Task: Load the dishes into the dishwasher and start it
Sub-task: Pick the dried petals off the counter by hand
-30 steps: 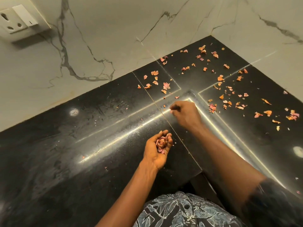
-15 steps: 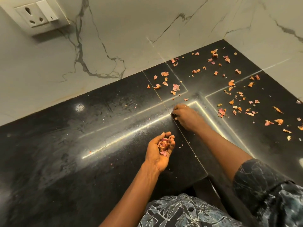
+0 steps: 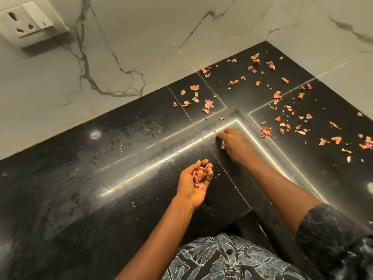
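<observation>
No dishes and no dishwasher show anywhere in the head view, so the loading itself looks not yet begun; the step in hand appears to be clearing litter off the glossy black stone countertop (image 3: 101, 199) that fills the lower and middle frame under a white grey-veined marble wall (image 3: 141, 47), with a white wall socket (image 3: 26, 23) at upper left. The left hand (image 3: 194, 181), just below frame centre, lies palm up and cupped, fingers curled round a small heap of gathered flakes (image 3: 199, 176). The right hand (image 3: 234, 144), a little up and right of it, is knuckles up with its fingertips bunched down onto the stone over a few pink scraps (image 3: 222, 144), seemingly pinching them. What the coming move likely turns on is the scatter of dry, papery pink-and-orange peel flakes (image 3: 282, 110), which spreads from the upper middle to the right edge of the frame, all beyond and to the right of the right hand. The nearest clump of flakes (image 3: 266, 132) sits just right of its knuckles; a second loose group (image 3: 207, 104) lies straight up-frame of it. The right hand is plainly nearer to both, the left well apart from them. The flakes are thin, curled and ragged, lying flat and separate, so they will probably need pinching or sweeping together.
</observation>
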### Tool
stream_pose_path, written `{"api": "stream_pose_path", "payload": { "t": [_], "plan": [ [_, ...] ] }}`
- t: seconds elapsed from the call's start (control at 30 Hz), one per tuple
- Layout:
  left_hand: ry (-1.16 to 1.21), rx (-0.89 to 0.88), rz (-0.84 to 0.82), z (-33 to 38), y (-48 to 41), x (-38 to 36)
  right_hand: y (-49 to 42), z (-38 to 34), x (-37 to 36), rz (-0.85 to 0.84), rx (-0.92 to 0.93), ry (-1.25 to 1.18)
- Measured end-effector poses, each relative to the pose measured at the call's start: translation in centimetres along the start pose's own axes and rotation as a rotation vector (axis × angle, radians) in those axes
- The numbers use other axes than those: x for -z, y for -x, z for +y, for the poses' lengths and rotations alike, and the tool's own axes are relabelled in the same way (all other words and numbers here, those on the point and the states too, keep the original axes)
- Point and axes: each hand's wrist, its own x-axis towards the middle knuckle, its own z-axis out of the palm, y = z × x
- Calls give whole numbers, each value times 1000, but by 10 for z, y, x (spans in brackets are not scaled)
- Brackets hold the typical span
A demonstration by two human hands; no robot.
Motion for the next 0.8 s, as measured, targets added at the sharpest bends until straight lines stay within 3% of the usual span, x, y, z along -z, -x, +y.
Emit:
{"api": "stream_pose_path", "payload": {
  "t": [0.17, 0.37, 0.5, 0.67, 0.8],
  "plan": [
    [-13, -1, 11, -1, 2, 1, -11, -21, 5, 57, -100, -65],
    [-3, -7, 15, 2, 2, 2, -27, -23, 11, -148, -39, -31],
    [21, -12, 13, 2, -1, 1, -9, -34, 6, -14, 51, 79],
    [16, -16, 10, 2, -8, 4, 19, -47, 2, 7, 104, 66],
    [26, -25, 11, 4, -9, 8, 40, -22, 9, -28, -96, -147]
  ]
}}
